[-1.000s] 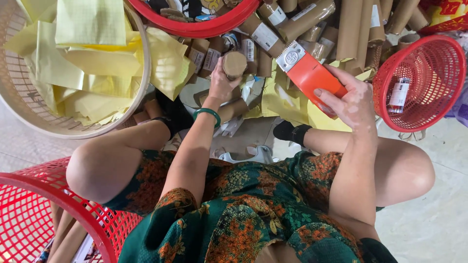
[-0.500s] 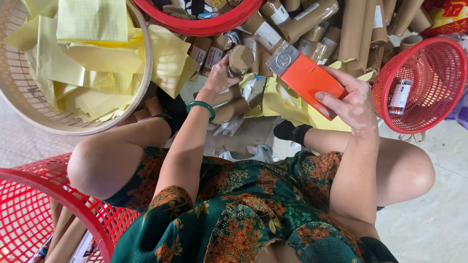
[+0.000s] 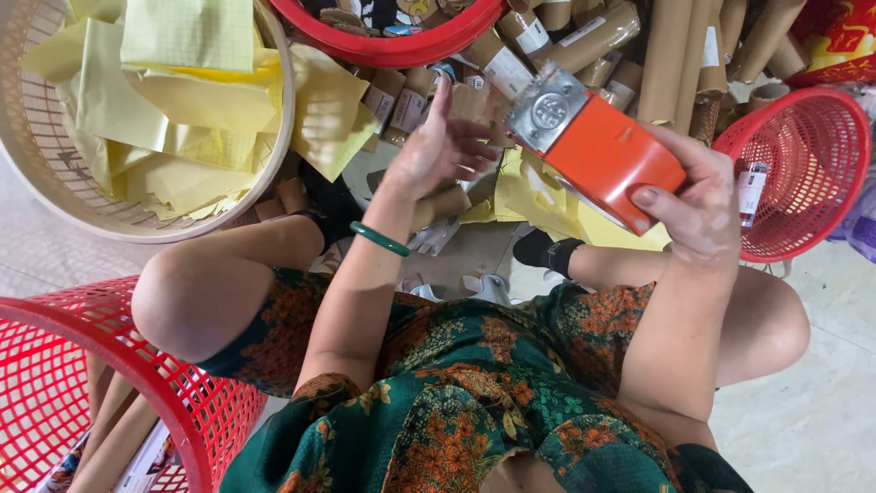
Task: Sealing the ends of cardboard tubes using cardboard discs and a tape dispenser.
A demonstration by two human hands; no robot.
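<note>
Gripping an orange box-shaped tool with grey metal end in right hand; left hand open, empty, beside it, cardboard tubes piled beyond, unsorted

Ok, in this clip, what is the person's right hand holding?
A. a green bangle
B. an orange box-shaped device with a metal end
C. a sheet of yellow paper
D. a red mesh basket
B: the right hand grips the orange box-shaped device, metal end pointing up-left.

Likely a home packing workshop: floor heaped with cardboard tubes, red baskets, yellow paper.
</note>
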